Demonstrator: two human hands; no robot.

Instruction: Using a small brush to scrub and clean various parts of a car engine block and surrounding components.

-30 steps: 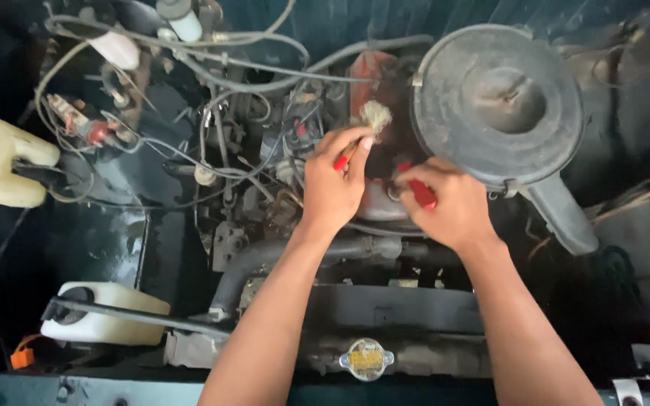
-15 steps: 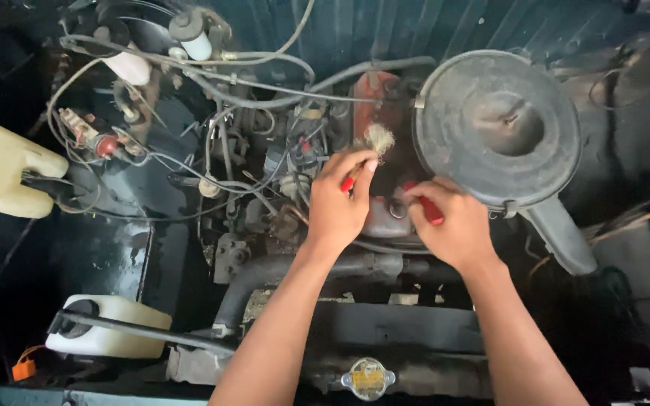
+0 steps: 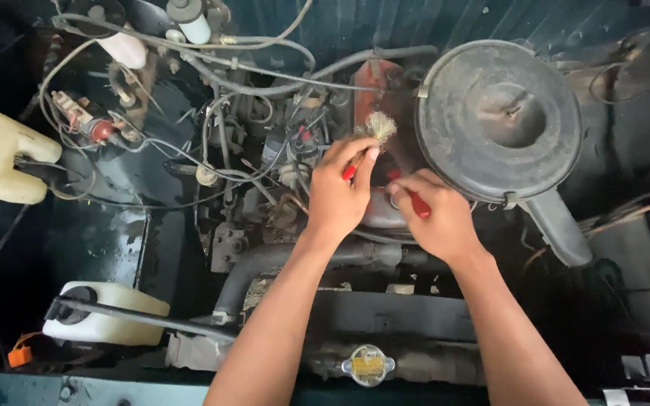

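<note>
Reaching mid-frame beside the round grey metal air-cleaner housing (image 3: 499,120), a frayed, red-handled bristle brush (image 3: 376,128) is pinched upright in the left hand (image 3: 338,197) so its bristles are kept clear of the engine, while a red-handled tool (image 3: 417,203) is gripped low in the right hand (image 3: 438,218).

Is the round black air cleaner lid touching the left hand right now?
No. The left hand holds a small red-handled brush over the engine, apart from the air cleaner lid, which lies beyond the right hand.
</note>
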